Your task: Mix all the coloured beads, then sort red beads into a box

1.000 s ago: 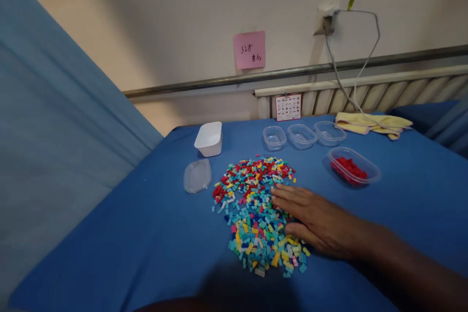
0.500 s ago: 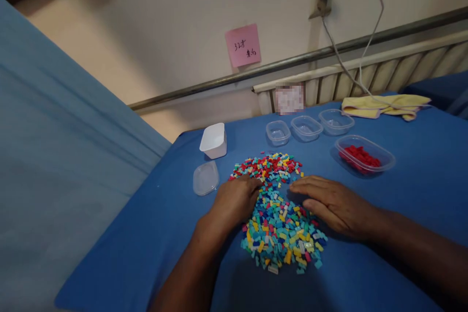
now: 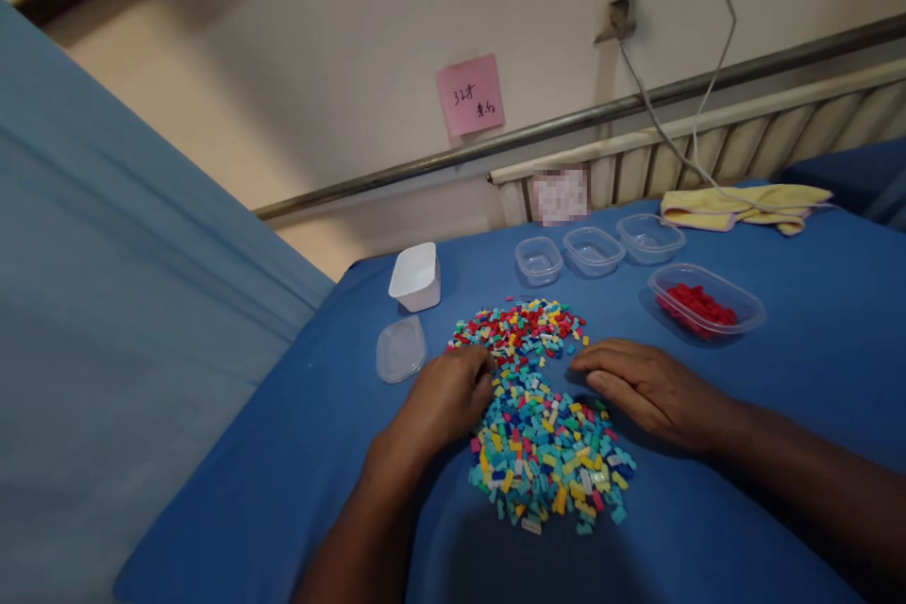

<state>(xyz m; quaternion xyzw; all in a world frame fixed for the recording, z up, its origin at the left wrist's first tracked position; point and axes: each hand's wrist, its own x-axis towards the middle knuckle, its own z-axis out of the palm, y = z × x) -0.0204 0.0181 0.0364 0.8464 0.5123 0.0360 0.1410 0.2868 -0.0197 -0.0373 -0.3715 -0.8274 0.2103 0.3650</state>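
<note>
A pile of small building bricks [image 3: 542, 453], mostly turquoise, yellow and blue, spreads over the blue cloth. Behind it, joined by a narrow neck, lies a second heap of bricks [image 3: 520, 326] with many red ones. My left hand [image 3: 457, 387] rests at the left side of that neck, its fingers curled in and thumb close; whether a brick is in them cannot be seen. To the right of the neck, my right hand [image 3: 647, 387] lies with fingers stretched out and thumb a little apart, with no brick visible in it. A clear tub [image 3: 743, 310] beyond it holds red bricks [image 3: 697, 307].
Three clear tubs, a small one [image 3: 539, 261], a middle one [image 3: 595, 251] and a right one [image 3: 650, 238], line the back. A white tub [image 3: 415, 276] and a clear lid [image 3: 400, 349] lie left. A yellow cloth [image 3: 746, 206] and cable [image 3: 658, 113] are at back right.
My left hand has drawn back slightly to the left, with its fingers more curled. My right hand has shifted slightly right, away from the bricks.
</note>
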